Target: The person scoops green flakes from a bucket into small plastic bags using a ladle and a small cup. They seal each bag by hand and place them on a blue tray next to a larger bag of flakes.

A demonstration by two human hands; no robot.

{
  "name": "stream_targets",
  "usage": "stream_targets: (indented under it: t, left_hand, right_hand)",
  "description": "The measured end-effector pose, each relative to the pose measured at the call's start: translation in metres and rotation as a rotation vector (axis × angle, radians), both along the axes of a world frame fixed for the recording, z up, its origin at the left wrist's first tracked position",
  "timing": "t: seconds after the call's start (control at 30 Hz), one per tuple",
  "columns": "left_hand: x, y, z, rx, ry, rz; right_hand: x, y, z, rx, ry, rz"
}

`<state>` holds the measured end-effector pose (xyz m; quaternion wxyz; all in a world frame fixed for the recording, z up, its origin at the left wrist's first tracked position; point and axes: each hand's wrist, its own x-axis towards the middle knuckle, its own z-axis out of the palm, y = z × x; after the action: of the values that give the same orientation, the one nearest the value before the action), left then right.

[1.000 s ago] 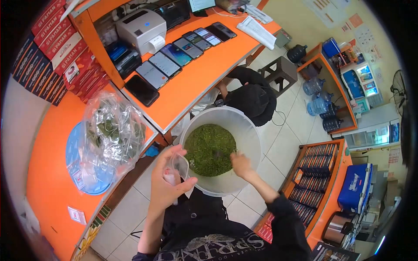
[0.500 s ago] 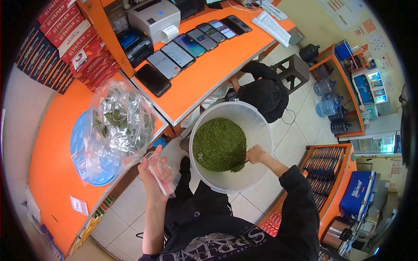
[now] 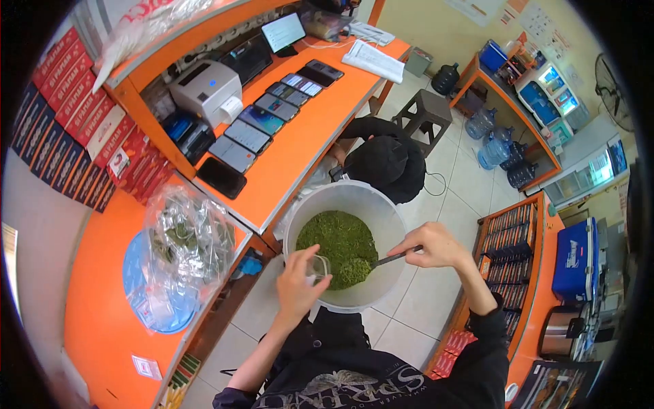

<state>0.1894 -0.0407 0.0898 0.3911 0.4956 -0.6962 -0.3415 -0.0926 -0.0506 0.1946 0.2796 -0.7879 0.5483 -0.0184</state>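
Observation:
A white bucket (image 3: 381, 204) holding green crumbled leaf matter (image 3: 337, 235) stands on the floor in front of me. My left hand (image 3: 296, 286) holds a small clear plastic bag (image 3: 318, 267) open over the bucket's near rim. My right hand (image 3: 436, 247) grips a metal spoon (image 3: 388, 259) whose bowl carries a heap of the green matter right beside the bag's mouth.
A large clear bag of filled packets (image 3: 184, 245) lies on a blue lid on the orange counter (image 3: 95, 307) at left. Several phones (image 3: 262, 119) and a label printer (image 3: 204, 88) sit on the upper counter. A person in black (image 3: 385, 160) crouches behind the bucket.
My left hand brought the small bag from beside the counter to the bucket rim. My right hand lifted the spoon out of the heap, loaded, toward the bag.

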Motion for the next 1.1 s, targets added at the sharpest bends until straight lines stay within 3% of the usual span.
stream_targets:
  t: [0.13, 0.33, 0.5, 0.6, 0.67, 0.77, 0.83, 0.9, 0.97, 1.07, 1.1]
  left_hand:
    - [-0.027, -0.007, 0.001, 0.049, 0.041, -0.121]
    - [-0.049, -0.023, -0.022, 0.040, 0.102, -0.220]
    - [-0.054, -0.027, -0.011, 0.018, 0.230, -0.266]
    - [-0.052, -0.027, -0.008, 0.002, 0.282, -0.267]
    - [-0.044, -0.020, -0.008, 0.027, 0.291, -0.237]
    - [-0.041, -0.022, -0.005, 0.060, 0.312, -0.194]
    - [-0.042, -0.014, 0.000, 0.132, 0.297, -0.208]
    - [-0.056, 0.001, 0.009, 0.192, 0.318, -0.223]
    - [-0.065, 0.018, 0.035, 0.376, 0.413, -0.250]
    - [-0.042, 0.017, 0.056, 0.227, 0.439, -0.277]
    - [-0.035, 0.014, 0.045, 0.296, 0.483, -0.292]
  right_hand:
    - [0.026, 0.011, 0.044, -0.319, 0.226, 0.016]
    - [0.039, 0.046, 0.006, -0.609, 0.346, 0.025]
    - [0.046, 0.091, -0.014, -0.670, 0.142, -0.296]
    - [0.050, 0.132, -0.058, -0.716, -0.032, -0.688]
    - [0.048, 0.170, -0.111, -0.465, 0.002, -0.880]
    - [0.049, 0.201, -0.168, -0.161, 0.083, -0.902]
    - [0.075, 0.161, -0.119, -0.271, -0.113, -1.030]
    - [0.104, 0.109, -0.083, -0.579, -0.537, -0.970]
    - [0.114, 0.086, -0.105, -0.418, -1.044, -1.015]
    - [0.117, 0.075, -0.078, -0.228, -1.388, -0.981]
    - [0.122, 0.073, -0.066, -0.251, -1.342, -1.002]
